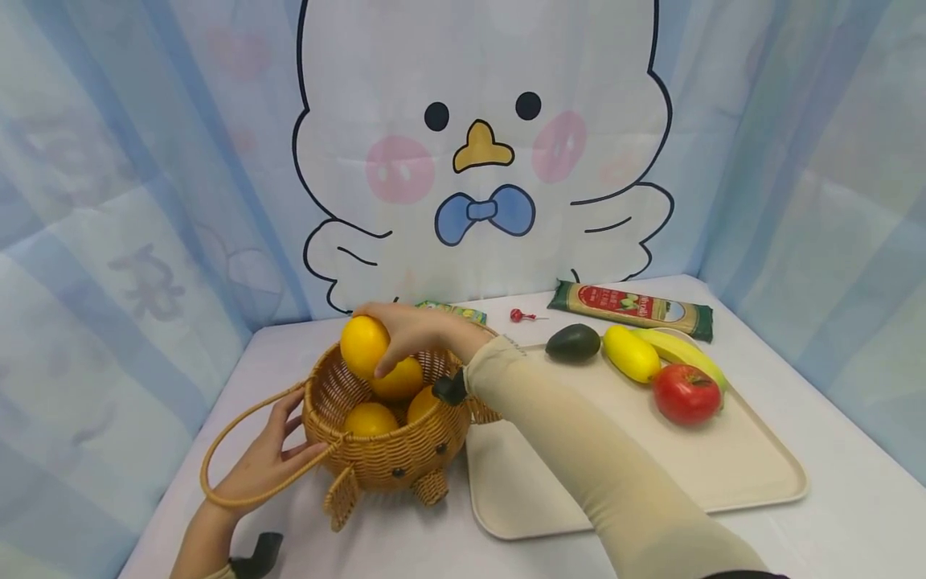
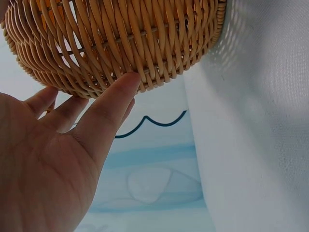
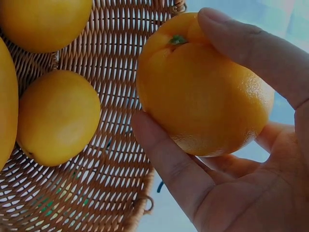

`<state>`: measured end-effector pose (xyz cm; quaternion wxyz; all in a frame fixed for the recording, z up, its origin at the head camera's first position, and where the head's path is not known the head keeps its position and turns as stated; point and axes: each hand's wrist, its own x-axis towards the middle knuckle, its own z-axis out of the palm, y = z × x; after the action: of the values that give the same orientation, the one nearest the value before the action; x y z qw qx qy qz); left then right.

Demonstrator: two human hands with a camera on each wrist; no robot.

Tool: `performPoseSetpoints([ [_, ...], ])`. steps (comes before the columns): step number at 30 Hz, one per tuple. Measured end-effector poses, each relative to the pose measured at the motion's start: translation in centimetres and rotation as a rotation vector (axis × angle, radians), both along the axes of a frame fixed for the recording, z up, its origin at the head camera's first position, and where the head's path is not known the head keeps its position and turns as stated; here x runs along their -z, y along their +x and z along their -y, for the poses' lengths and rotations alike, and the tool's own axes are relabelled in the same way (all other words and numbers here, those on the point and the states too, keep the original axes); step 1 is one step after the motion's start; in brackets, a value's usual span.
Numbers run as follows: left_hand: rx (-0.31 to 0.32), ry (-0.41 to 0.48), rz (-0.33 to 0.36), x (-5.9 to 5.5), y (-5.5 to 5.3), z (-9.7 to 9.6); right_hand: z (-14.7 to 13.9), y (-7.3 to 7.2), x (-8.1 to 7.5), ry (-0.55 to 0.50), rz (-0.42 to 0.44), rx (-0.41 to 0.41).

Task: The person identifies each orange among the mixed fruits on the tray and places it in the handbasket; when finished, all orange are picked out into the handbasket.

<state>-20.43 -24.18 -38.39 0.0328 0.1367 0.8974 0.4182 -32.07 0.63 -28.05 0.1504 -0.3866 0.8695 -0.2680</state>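
Observation:
My right hand [image 1: 418, 330] grips an orange [image 1: 363, 346] at the far left rim of a wicker basket [image 1: 376, 462] with an animal face. The right wrist view shows thumb and fingers around this fruit, its green stem mark facing up. Inside the basket lie several more orange-yellow fruits [image 3: 58, 118]. On the basket's left side, my left hand [image 1: 264, 458] rests its extended fingers [image 2: 113, 104] against the weave. The basket's thin handle [image 1: 217, 446] is folded down to the left and passes across the left hand's wrist.
A beige tray [image 1: 535, 498] right of the basket bears a dark avocado [image 1: 573, 343], a yellow lemon [image 1: 631, 354], a banana [image 1: 683, 352] and a red apple [image 1: 686, 394]. Behind are a pasta pack [image 1: 629, 307], a red lollipop [image 1: 517, 315] and a green packet [image 1: 463, 312]. Curtains enclose the table.

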Motion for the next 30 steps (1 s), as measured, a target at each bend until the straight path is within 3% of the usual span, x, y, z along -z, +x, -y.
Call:
performPoseSetpoints([
  [16,-0.001,0.011,0.002,-0.1,0.1,-0.1,1.3,-0.4,0.6,0.015,0.03,0.025],
  [30,-0.009,0.011,0.004,0.2,0.1,0.0,2.2,-1.2,1.7,0.101,-0.031,0.031],
])
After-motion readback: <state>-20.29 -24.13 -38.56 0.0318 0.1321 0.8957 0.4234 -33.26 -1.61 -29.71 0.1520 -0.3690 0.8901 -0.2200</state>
